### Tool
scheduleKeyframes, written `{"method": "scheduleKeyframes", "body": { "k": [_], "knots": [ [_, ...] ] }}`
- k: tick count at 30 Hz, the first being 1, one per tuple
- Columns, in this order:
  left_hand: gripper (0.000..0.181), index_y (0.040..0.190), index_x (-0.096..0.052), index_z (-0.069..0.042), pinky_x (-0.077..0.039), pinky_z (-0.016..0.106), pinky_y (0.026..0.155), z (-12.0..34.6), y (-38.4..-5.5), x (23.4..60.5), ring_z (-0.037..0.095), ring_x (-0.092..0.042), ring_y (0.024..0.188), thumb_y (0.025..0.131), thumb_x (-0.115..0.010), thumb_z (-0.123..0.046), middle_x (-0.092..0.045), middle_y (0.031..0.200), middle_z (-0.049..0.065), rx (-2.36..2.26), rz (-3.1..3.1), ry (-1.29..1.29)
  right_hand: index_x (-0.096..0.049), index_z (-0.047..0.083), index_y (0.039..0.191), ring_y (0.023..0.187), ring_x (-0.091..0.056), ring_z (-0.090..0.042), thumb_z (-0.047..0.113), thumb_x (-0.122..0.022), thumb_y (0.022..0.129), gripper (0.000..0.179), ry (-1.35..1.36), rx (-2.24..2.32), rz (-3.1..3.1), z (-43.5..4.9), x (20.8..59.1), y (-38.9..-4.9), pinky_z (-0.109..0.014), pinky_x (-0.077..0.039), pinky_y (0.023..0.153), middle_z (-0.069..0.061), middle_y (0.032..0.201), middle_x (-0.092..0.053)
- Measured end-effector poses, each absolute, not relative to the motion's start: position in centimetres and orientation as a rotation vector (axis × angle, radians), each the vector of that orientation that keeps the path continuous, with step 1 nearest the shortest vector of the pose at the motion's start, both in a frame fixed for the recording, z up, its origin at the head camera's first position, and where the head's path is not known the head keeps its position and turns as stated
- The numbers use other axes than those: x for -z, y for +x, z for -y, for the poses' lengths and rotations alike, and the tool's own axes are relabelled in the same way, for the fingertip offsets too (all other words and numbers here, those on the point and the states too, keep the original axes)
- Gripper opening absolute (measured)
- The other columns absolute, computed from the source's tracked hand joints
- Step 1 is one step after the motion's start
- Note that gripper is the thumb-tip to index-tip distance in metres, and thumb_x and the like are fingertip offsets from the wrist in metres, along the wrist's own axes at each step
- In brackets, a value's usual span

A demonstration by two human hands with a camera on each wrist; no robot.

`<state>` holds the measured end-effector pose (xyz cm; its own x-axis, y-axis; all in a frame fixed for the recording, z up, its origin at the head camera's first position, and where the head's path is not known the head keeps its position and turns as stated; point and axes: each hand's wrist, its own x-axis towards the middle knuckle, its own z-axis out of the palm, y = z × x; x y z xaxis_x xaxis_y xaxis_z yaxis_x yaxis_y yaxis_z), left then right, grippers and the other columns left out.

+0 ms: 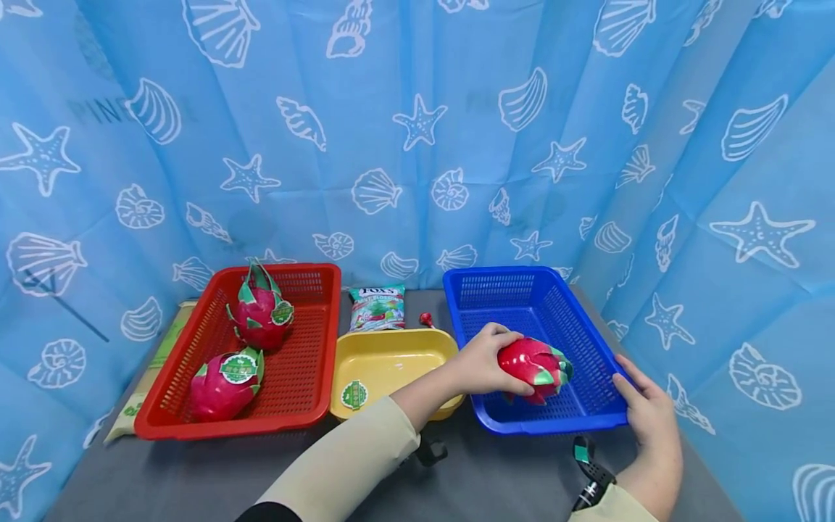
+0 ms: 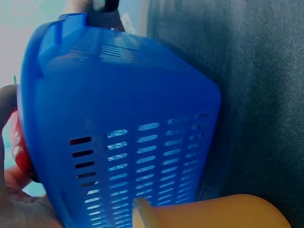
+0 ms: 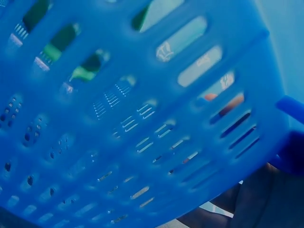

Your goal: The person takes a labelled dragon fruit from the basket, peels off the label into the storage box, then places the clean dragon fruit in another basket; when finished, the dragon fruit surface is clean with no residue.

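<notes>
In the head view my left hand (image 1: 485, 362) grips a red dragon fruit (image 1: 531, 366) with green-tipped scales from its left side, over the blue basket (image 1: 515, 426). The fruit lies tilted, its green end pointing right. My right hand (image 1: 646, 406) holds the basket's right rim near the front corner, fingers outside and over the edge. From the left wrist, the slotted basket wall (image 2: 128, 104) fills the view, and a sliver of the red fruit (image 2: 19, 147) shows past the rim. Through the slots (image 3: 85, 66) in the right wrist view, green parts appear.
A red basket (image 1: 313, 417) at left bears two dragon fruits (image 1: 261, 319) with green labels. Between the baskets stands a yellow tub (image 1: 391, 348). Behind it lie a Fox's candy bag (image 1: 377, 308) and a small red lollipop (image 1: 426, 319). A green-beige packet (image 1: 156, 370) lies beside the red basket.
</notes>
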<state>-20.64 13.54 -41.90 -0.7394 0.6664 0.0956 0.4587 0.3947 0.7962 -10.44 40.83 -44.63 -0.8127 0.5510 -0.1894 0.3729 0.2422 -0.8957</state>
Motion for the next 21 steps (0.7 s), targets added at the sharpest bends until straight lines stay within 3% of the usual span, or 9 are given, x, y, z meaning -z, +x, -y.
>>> {"method": "scheduleKeyframes", "body": {
  "k": [10, 21],
  "knots": [
    [0.085, 0.147, -0.055, -0.019, -0.053, 0.017, 0.074, -13.5, -20.2, 41.3, 0.006, -0.053, 0.109, 0.074, -0.091, -0.043, -0.052, 0.13, -0.003, -0.86, -2.473, 1.106, -0.031, 0.006, 0.161, 0.135, -0.042, -0.052, 0.056, -0.041, 0.105, 0.075, -0.884, -1.618, 2.41, -40.6, 44.7, -10.8, -0.068, -0.029, 0.112, -0.034, 0.157, -0.032],
    [0.088, 0.151, -0.05, -0.02, -0.052, 0.03, 0.096, -13.9, -19.4, 41.1, 0.014, -0.053, 0.122, 0.078, -0.087, -0.05, -0.055, 0.139, -0.001, -0.301, -2.636, 1.226, -0.029, 0.007, 0.162, 0.14, -0.035, -0.054, 0.056, -0.041, 0.106, 0.075, -0.887, -1.625, 2.398, -40.7, 44.4, -10.5, -0.07, -0.024, 0.113, -0.032, 0.16, -0.028]
  ]
}}
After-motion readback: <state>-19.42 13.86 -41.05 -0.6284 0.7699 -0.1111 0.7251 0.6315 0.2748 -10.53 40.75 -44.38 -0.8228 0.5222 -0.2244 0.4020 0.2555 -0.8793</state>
